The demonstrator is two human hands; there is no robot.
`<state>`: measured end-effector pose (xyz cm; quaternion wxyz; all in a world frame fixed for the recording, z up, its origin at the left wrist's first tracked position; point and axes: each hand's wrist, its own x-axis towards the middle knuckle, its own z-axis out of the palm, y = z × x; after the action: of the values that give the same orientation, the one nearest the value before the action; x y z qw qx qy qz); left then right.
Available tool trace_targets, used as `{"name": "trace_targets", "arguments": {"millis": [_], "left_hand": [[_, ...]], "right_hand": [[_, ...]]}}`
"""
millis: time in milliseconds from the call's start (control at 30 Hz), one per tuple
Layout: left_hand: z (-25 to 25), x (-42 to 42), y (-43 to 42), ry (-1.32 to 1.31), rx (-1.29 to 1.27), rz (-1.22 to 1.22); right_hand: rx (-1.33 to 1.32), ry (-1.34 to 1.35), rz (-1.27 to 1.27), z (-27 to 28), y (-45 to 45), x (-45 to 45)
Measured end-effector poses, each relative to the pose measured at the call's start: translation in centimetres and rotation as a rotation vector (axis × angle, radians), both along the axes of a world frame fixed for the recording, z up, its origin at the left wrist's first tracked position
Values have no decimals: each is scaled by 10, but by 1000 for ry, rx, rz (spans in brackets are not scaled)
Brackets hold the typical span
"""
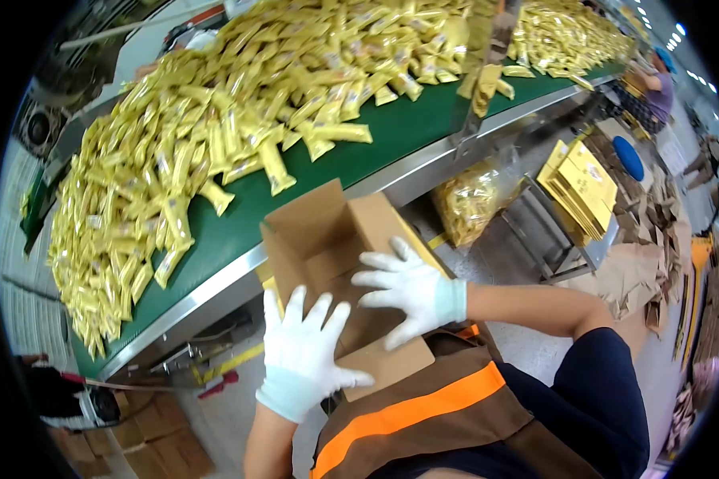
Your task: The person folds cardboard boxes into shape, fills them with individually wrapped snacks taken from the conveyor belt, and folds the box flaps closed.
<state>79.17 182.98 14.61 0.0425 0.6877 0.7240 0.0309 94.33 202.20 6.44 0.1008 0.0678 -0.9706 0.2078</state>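
Note:
An open cardboard box point(324, 259) leans against the edge of the conveyor, just in front of my body. Its flaps stand out and the part of the inside that I can see is bare brown cardboard. Over the near left side of the box is my left hand point(302, 348), white-gloved, fingers spread, thumb across the near flap point(390, 366). My right hand point(411, 289), gloved the same way, lies spread over the right side with its fingers pointing inward. Neither hand grips anything.
Many yellow wrapped packets point(240, 104) are heaped on the green conveyor belt point(391, 136). Flat yellow cartons point(579, 188) lie on a metal stand point(547, 231) at right, near a clear bag of packets point(465, 203). A co-worker point(655, 92) is at the far right.

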Motion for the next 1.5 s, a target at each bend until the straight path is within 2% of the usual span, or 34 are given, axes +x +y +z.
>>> {"name": "trace_targets", "arguments": {"millis": [133, 267, 333, 400, 467, 567, 600, 667, 700, 733, 800, 900, 1033, 1100, 1267, 1300, 1333, 1400, 1433, 1467, 1500], "left_hand": [[-8, -12, -2, 24, -112, 75], [-14, -14, -1, 85, -75, 26], [-14, -20, -1, 12, -3, 0], [-17, -21, -1, -89, 98, 51], [-19, -15, -3, -2, 71, 115], [-52, -27, -26, 18, 69, 173], [-61, -27, -32, -119, 12, 229], [-88, -31, -36, -291, 79, 276], [-97, -29, -38, -318, 120, 315], [-108, -28, -39, -378, 152, 327], [-121, -26, -40, -531, 163, 350], [-133, -24, -36, -825, 261, 311], [-136, -16, -44, -1110, 317, 304], [-121, -12, -48, -1286, 262, 368], [-154, -34, -31, -908, 241, 252], [-143, -39, -23, -914, 231, 314], [-125, -48, -14, -763, 184, 322], [-93, -68, 9, -455, 121, 314], [-91, -82, 22, -273, 205, 259], [-85, -98, 36, -290, 311, 210], [-87, -116, 52, -448, 334, 208]], "right_hand": [[7, -173, 192, 21, -19, 20], [36, -214, 147, 21, -19, 24], [25, -218, 165, 19, -13, 23], [-47, -228, 173, 18, -8, 23], [-66, -263, 147, 21, -10, 26], [-302, -328, 179, 18, 14, 27], [-432, -362, 179, 18, 20, 28], [-596, -414, 119, 29, 27, 13], [-560, -233, 95, 21, 30, 3], [-184, -160, -64, 14, 27, -3], [27, -109, -314, -28, 17, -14], [-527, -80, -240, -38, 16, -16], [-616, -15, -141, -43, 3, -18], [-634, -18, -197, -32, -8, -18], [-557, -113, -264, -45, 15, -11], [-497, -128, -267, -49, 17, -11], [-433, -142, -264, -51, 22, -16], [-476, -205, -290, -45, 29, -23], [-434, -196, -269, -40, 37, -26], [-443, -265, -276, -32, 46, -33], [-452, -207, -278, -30, 54, -40]]}}
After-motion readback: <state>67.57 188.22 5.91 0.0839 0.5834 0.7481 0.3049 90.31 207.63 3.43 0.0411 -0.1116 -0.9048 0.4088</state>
